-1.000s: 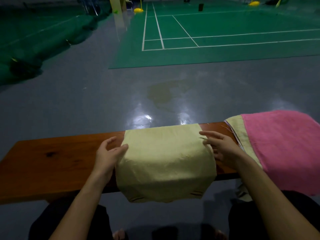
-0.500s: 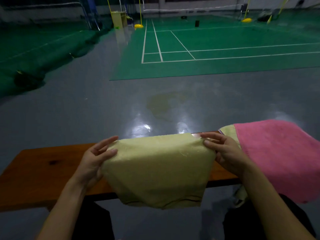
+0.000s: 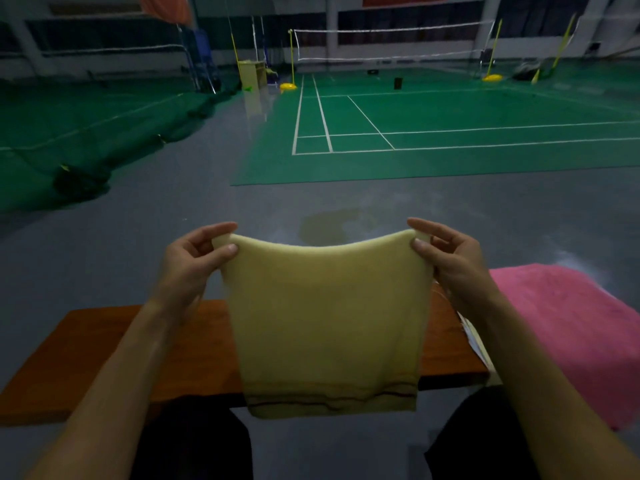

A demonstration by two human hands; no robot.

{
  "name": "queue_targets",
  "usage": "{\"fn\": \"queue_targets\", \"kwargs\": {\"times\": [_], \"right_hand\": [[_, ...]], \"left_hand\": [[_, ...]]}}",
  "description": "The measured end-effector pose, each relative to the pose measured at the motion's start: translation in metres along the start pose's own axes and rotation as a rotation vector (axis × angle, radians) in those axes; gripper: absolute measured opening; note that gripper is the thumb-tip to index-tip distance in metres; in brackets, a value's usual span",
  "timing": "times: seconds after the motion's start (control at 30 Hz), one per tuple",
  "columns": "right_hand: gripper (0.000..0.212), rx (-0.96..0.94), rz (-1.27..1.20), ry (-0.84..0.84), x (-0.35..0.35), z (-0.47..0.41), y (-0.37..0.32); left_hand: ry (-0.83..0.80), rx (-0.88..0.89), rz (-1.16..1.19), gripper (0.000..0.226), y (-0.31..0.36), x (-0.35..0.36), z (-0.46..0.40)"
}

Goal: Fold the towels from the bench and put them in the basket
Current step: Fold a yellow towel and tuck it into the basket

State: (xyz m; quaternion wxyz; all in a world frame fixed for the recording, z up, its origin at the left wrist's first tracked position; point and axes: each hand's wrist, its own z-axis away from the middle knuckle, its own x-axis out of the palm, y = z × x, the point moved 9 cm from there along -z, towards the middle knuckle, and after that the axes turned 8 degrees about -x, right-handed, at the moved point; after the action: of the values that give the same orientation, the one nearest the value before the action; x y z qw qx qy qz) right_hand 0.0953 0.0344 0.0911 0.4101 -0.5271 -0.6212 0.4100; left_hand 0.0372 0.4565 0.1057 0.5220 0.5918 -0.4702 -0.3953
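1. Up in front of me hangs the yellow towel (image 3: 325,317), held by its two top corners, one in each of my hands.
2. My left hand (image 3: 190,261) pinches the left corner between thumb and curled fingers, the cloth's edge tucked under my forefinger.
3. My right hand (image 3: 450,258) pinches the right corner the same way, thumb on the near side.
4. Between my hands the top edge sags a little; the towel drops straight down in front of the tabletop (image 3: 114,351), and its striped hem hangs below the near edge.
5. To my right, the pink towel (image 3: 568,327) lies over the tabletop's end, with a pale cloth edge (image 3: 476,341) showing from beneath it.
6. No basket shows in my view, so I cannot tell what it holds.
7. Beyond the tabletop lie grey floor (image 3: 173,202) and a green court (image 3: 450,133).
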Motion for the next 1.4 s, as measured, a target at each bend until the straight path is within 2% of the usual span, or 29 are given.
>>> {"fn": "queue_targets", "kwargs": {"times": [0.13,0.23,0.37,0.57,0.67,0.73,0.83,0.97,1.1,1.2,1.3,1.4], "right_hand": [[0.047,-0.088,0.021,-0.028,0.003,-0.011,-0.022],[0.049,-0.164,0.118,-0.051,0.001,-0.018,-0.035],[0.043,-0.312,0.509,-0.017,0.0,-0.029,-0.054],[0.026,-0.225,0.753,0.092,-0.007,-0.044,-0.048],[0.024,-0.257,0.855,0.113,-0.007,-0.04,-0.057],[0.031,-0.24,0.808,0.087,-0.007,-0.033,-0.059],[0.044,-0.065,0.543,0.041,-0.01,-0.012,-0.041],[0.067,-0.018,0.49,-0.009,-0.012,0.022,-0.036],[0.063,-0.068,0.378,-0.01,-0.015,0.042,-0.062],[0.065,-0.111,0.325,0.004,-0.024,0.051,-0.084],[0.061,-0.138,0.402,0.016,-0.03,0.051,-0.093],[0.055,-0.143,0.548,0.036,-0.031,0.047,-0.081]], "left_hand": [[-0.092,0.062,-0.14,0.056,0.028,0.005,-0.001],[-0.028,0.194,-0.394,0.045,0.05,0.005,0.0],[0.113,0.351,-0.602,0.025,0.075,0.0,-0.001],[0.21,0.357,-0.537,0.007,0.075,-0.003,-0.007],[0.191,0.28,-0.485,0.017,0.065,-0.006,-0.012],[0.157,0.248,-0.412,0.022,0.064,-0.004,-0.006],[0.158,0.283,-0.454,0.024,0.066,-0.001,0.012],[0.139,0.323,-0.513,0.04,0.073,0.011,0.043],[0.132,0.337,-0.498,0.063,0.089,0.013,0.07],[0.109,0.266,-0.413,0.08,0.099,0.006,0.075],[0.136,0.261,-0.432,0.091,0.106,0.002,0.075],[0.121,0.295,-0.528,0.087,0.098,0.009,0.072]]}}
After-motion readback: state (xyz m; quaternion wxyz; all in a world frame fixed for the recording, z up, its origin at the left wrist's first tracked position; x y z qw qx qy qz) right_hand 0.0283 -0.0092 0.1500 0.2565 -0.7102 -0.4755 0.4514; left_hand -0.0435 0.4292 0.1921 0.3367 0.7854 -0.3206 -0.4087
